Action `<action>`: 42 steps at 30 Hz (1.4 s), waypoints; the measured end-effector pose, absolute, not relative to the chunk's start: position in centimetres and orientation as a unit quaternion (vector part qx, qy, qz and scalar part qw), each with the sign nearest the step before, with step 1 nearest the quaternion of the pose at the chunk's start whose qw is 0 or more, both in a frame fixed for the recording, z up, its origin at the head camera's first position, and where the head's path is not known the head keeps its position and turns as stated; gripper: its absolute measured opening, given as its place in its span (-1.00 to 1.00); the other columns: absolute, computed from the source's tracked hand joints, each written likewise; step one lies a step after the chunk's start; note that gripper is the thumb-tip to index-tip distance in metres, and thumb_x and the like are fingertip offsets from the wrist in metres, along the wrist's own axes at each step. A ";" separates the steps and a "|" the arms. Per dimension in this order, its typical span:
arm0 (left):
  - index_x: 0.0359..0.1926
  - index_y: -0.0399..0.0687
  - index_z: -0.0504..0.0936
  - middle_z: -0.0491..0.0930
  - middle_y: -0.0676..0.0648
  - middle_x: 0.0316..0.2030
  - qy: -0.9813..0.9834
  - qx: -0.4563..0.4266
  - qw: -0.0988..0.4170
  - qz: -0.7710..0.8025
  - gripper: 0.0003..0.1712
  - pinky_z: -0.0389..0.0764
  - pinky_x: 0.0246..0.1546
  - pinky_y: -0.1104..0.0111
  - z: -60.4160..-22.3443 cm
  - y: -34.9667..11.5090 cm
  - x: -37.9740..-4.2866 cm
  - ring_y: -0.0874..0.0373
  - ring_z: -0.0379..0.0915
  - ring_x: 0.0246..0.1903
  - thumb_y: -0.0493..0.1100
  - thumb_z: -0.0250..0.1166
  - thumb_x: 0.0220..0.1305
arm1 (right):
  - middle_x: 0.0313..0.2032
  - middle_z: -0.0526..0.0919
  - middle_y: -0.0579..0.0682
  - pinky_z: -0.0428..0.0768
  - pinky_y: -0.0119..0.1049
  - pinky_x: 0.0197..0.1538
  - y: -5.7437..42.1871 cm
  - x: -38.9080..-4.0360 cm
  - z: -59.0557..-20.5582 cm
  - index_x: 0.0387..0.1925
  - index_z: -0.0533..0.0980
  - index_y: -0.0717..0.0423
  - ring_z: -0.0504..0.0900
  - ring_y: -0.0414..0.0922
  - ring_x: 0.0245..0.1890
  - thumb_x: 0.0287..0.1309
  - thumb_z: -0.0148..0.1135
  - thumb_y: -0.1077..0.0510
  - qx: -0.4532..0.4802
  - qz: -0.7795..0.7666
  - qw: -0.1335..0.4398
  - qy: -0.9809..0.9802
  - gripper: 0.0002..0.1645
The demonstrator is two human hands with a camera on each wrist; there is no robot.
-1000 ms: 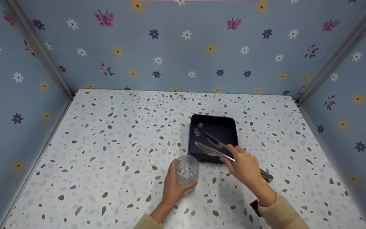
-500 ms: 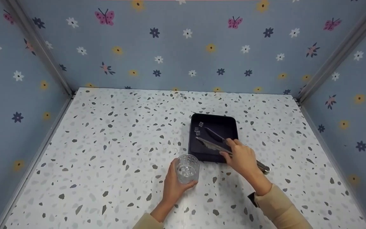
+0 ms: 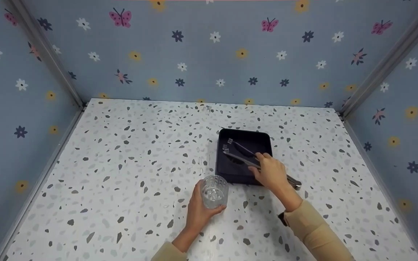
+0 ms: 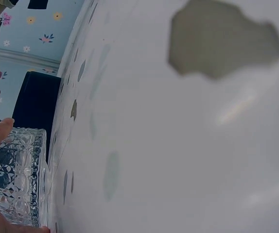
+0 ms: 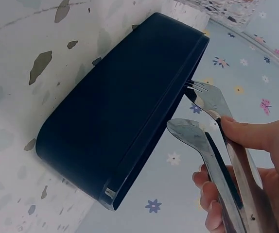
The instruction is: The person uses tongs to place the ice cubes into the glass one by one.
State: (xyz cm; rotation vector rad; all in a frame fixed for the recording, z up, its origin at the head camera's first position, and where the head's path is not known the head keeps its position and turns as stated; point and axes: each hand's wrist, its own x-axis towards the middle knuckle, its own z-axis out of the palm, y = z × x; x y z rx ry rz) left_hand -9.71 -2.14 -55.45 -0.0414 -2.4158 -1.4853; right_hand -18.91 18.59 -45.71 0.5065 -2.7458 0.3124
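Head view: a person's left hand (image 3: 199, 214) is holding a clear glass (image 3: 214, 192) upright, fingers wrapping its left side and thumb crossing its near side, at the near left corner of a dark tray (image 3: 236, 178). Clear pieces are showing inside the glass. To the right, the right hand (image 3: 272, 175) is gripping metal tongs (image 3: 246, 161), whose two tips are spreading apart over the left part of the tray. Three small clear cubes (image 3: 230, 141) are lying there, just beside the tips; whether metal is meeting cube, one cannot tell. Beige sleeves (image 3: 316, 230) are covering both forearms, and a dark band (image 3: 283, 219) is showing at the right wrist. Speckled tabletop (image 3: 140, 145) is spreading beneath, with blue panels (image 3: 194, 47) of flowers and butterflies rising on the left, right and far sides.

Left wrist view: the left hand's thumb and fingers are clasping the glass, its patterned side facing the camera, while the tray is sitting beyond it.

Right wrist view: the right hand's thumb is pressing one arm of the tongs, its fingers curling around the other. A fork-shaped end and a spoon-shaped end are standing apart at the tray's open top, the tray's outer wall facing the camera.
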 end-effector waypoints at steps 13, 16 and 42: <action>0.21 -0.26 0.12 0.34 -0.21 0.06 -0.839 -0.013 0.145 -0.523 0.16 0.34 0.03 0.17 -55.5 -2.1 -9.7 -0.05 0.30 0.04 0.04 0.53 -0.42 | -0.39 0.55 0.11 0.52 -0.04 -0.48 17.9 -20.6 -47.1 -0.20 0.53 0.23 0.56 0.10 -0.47 -0.16 0.36 0.03 0.181 0.092 0.165 -0.965 -0.53; 0.20 -0.26 0.12 0.34 -0.22 0.07 -0.840 -0.013 0.148 -0.521 0.16 0.34 0.03 0.17 -55.5 -2.1 -9.7 -0.05 0.30 0.04 0.05 0.53 -0.42 | -0.40 0.56 0.11 0.52 -0.04 -0.49 17.8 -20.9 -47.3 -0.22 0.54 0.22 0.56 0.11 -0.48 -0.16 0.37 0.04 0.180 0.090 0.166 -0.965 -0.55; 0.20 -0.23 0.13 0.35 -0.23 0.05 -0.837 -0.021 0.164 -0.522 0.13 0.37 -0.02 0.10 -55.5 -2.2 -9.6 -0.09 0.32 0.01 0.07 0.52 -0.39 | -0.43 0.57 0.14 0.51 -0.01 -0.48 16.5 -23.0 -49.0 -0.27 0.56 0.19 0.56 0.18 -0.50 -0.16 0.34 0.09 0.165 0.080 0.161 -0.970 -0.64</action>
